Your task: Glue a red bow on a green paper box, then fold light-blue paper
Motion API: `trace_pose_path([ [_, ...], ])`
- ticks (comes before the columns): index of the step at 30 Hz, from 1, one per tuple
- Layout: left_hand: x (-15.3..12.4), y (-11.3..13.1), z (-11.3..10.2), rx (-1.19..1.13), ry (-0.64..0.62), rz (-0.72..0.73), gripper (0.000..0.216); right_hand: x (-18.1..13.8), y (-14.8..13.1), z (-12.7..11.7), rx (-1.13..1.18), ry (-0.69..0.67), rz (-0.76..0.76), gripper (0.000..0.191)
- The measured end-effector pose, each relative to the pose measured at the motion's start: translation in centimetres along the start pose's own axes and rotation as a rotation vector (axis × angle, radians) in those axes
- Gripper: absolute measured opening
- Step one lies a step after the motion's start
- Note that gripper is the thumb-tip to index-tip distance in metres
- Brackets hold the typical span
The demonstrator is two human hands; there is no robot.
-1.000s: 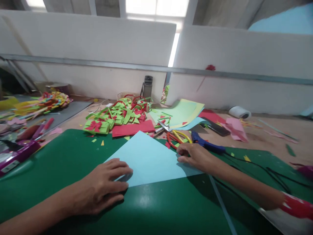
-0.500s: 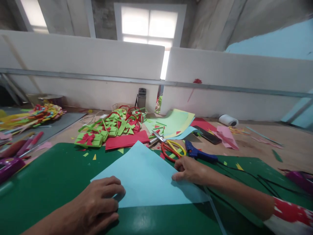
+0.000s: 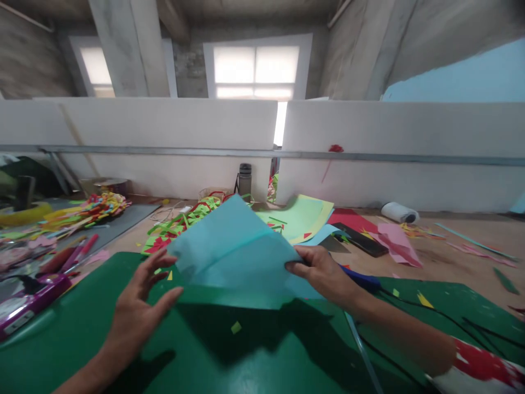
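Observation:
A light blue sheet of paper (image 3: pixel 238 251), its top corner pointing away from me, is raised off the green mat (image 3: pixel 254 366) and casts a shadow on it. My right hand (image 3: pixel 324 273) pinches the sheet's right edge between thumb and fingers. At the left edge my left hand (image 3: pixel 143 301) is spread, thumb and fingers apart, close to the paper but not gripping it. Just beyond my right hand lies a blue glue gun (image 3: pixel 361 279), partly hidden by the hand. A small green paper scrap (image 3: pixel 235 328) lies on the mat below the sheet.
Behind the sheet are green and red paper pieces (image 3: pixel 192 216), a dark bottle (image 3: pixel 245 179) and pale green paper (image 3: pixel 303 216). A phone (image 3: pixel 361 239) and white roll (image 3: pixel 400 212) lie right. A purple tool (image 3: pixel 35 301) is at left; black cords (image 3: pixel 422 306) cross the right side.
The blue sheet has come up off the mat in my right hand, now covering the scissors and red paper. My left hand has moved left and opened wider. The camera view has tilted up.

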State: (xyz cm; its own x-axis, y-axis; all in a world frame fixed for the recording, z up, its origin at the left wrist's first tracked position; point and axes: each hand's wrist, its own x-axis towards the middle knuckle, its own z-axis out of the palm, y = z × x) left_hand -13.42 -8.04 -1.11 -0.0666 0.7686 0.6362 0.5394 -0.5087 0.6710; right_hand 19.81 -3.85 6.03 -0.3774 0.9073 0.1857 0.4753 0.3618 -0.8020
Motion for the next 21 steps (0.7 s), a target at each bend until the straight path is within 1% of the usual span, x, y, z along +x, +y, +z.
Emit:
trace_pose_path([
  [1,0.4,-0.4,0.0,-0.072,0.029,-0.122,0.064,0.0,-0.3,-0.3,-0.004,0.048,-0.046,0.014],
  [2,0.8,-0.6,0.0,-0.149,0.008,-0.199,0.067,-0.1,-0.6,-0.5,-0.012,0.089,-0.093,0.014],
  [3,1.1,-0.8,0.2,-0.223,-0.061,-0.218,0.067,-0.2,-0.6,-0.6,-0.022,0.123,-0.141,0.013],
  [5,1.6,-1.0,0.9,-0.322,-0.256,-0.161,0.064,-0.4,-0.4,-0.6,-0.048,0.162,-0.244,0.011],
  [7,1.8,-1.1,1.8,-0.352,-0.405,-0.064,0.053,-0.4,0.4,-0.2,-0.079,0.172,-0.35,0.011],
  [8,1.8,-1.2,2.2,-0.35,-0.447,-0.026,0.048,-0.4,0.9,0.0,-0.097,0.172,-0.401,0.01],
  [10,1.8,-1.3,2.6,-0.327,-0.482,0.019,0.04,-0.2,2.1,0.2,-0.146,0.168,-0.491,0.009],
  [12,1.7,-1.5,2.7,-0.318,-0.528,0.069,0.034,-0.1,3.3,0.3,-0.212,0.157,-0.551,0.012],
  [13,1.5,-1.6,2.7,-0.297,-0.563,0.147,0.03,-0.1,3.9,0.3,-0.25,0.141,-0.568,0.013],
  [14,1.3,-1.6,2.6,-0.257,-0.596,0.268,0.026,-0.3,4.4,0.2,-0.288,0.117,-0.577,0.013],
  [16,0.7,-1.5,2.4,-0.129,-0.644,0.56,0.022,-0.9,5.0,0.1,-0.35,0.044,-0.573,0.01],
  [17,0.4,-1.3,2.3,-0.054,-0.656,0.685,0.023,-1.3,5.2,0.1,-0.381,-0.006,-0.564,0.013],
  [18,0.1,-1.1,2.2,0.008,-0.664,0.762,0.025,-1.7,5.2,0.0,-0.425,-0.064,-0.548,0.021],
  [19,-0.1,-0.9,2.2,0.046,-0.675,0.788,0.027,-2.2,5.1,0.0,-0.484,-0.127,-0.522,0.031],
  [21,-0.4,-0.5,2.2,0.076,-0.713,0.795,0.028,-3.0,4.6,-0.1,-0.631,-0.261,-0.449,0.052],
])
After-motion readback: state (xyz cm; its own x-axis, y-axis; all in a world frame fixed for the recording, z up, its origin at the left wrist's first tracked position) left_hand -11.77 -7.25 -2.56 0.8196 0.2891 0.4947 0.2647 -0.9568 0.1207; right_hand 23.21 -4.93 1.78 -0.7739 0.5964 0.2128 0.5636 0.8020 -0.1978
